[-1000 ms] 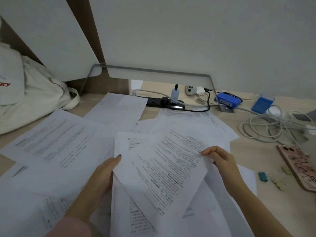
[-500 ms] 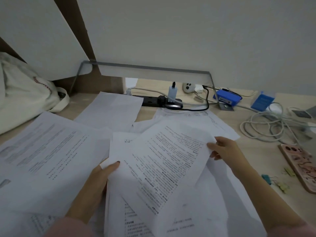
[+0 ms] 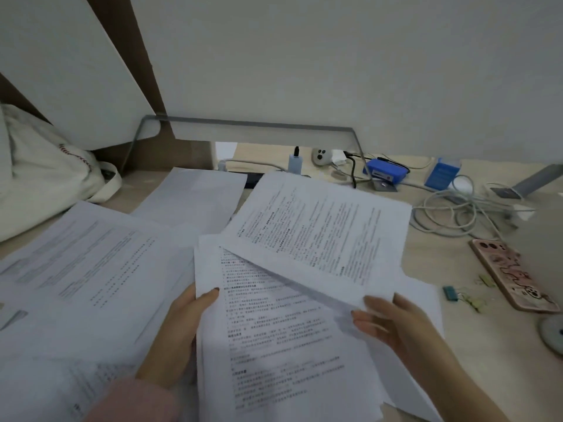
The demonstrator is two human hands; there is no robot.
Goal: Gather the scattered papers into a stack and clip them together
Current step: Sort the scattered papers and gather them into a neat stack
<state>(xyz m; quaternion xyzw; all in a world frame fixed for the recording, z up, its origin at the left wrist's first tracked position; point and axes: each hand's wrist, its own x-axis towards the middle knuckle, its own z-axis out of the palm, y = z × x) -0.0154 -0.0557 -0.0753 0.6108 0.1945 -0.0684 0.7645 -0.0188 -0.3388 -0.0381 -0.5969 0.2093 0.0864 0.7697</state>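
Note:
Printed papers lie scattered over the wooden desk. My left hand (image 3: 185,324) grips the left edge of a gathered paper stack (image 3: 283,345), thumb on the top page. My right hand (image 3: 396,324), blurred, holds the near corner of a single printed sheet (image 3: 316,236) that hangs tilted above the stack's far end. More loose sheets (image 3: 85,263) spread out at the left, and one blank-looking page (image 3: 195,196) lies farther back. A teal binder clip (image 3: 450,292) and small yellow clips (image 3: 473,301) sit on the desk to the right of my right hand.
A pink-cased phone (image 3: 511,275) lies at the right edge beside the clips. Coiled white cables (image 3: 457,214), a blue box (image 3: 385,172) and a power strip (image 3: 253,179) line the back. A cream tote bag (image 3: 45,172) slumps at the left.
My right hand has swung the top printed sheet away from my body and to the right, then slid down to its near corner. My left hand has shifted its grip on the stack.

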